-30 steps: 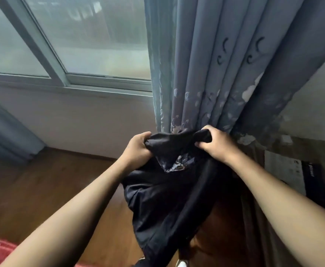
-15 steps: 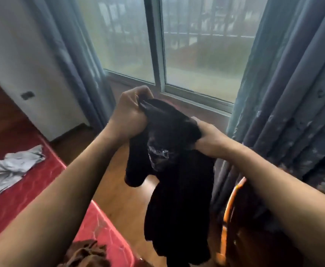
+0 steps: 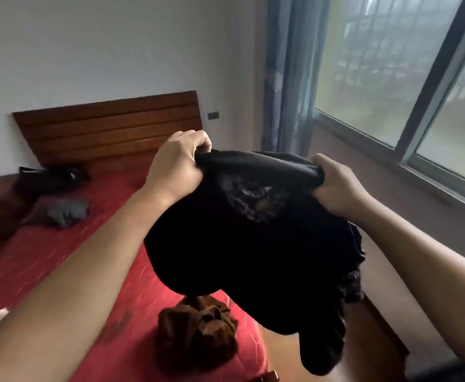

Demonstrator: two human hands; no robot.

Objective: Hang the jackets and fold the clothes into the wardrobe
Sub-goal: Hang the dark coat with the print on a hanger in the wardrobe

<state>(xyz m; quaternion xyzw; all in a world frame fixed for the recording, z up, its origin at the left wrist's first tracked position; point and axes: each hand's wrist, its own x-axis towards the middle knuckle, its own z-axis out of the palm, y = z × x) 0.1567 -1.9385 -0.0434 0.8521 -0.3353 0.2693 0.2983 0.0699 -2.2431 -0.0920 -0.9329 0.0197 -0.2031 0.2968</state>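
Note:
A black garment [image 3: 256, 244] with a lace patch near its top hangs in the air above the bed's right edge. My left hand [image 3: 177, 164] grips its top edge at the left, and my right hand [image 3: 336, 186] grips the same edge at the right. The cloth droops between and below them. On the red bed [image 3: 46, 257] lie a crumpled brown garment [image 3: 198, 329] near me, a grey one [image 3: 63, 212] further up, and a black one [image 3: 49, 179] by the headboard. No wardrobe is in view.
A wooden headboard [image 3: 110, 128] stands against the white wall. A window [image 3: 391, 78] with a blue curtain [image 3: 286, 78] runs along the right. A strip of wooden floor [image 3: 281, 351] lies between the bed and the window wall.
My view has swung left from the curtain and window to the bed. Both hands kept their grip on the black garment and carried it over the bed's edge, spreading further apart.

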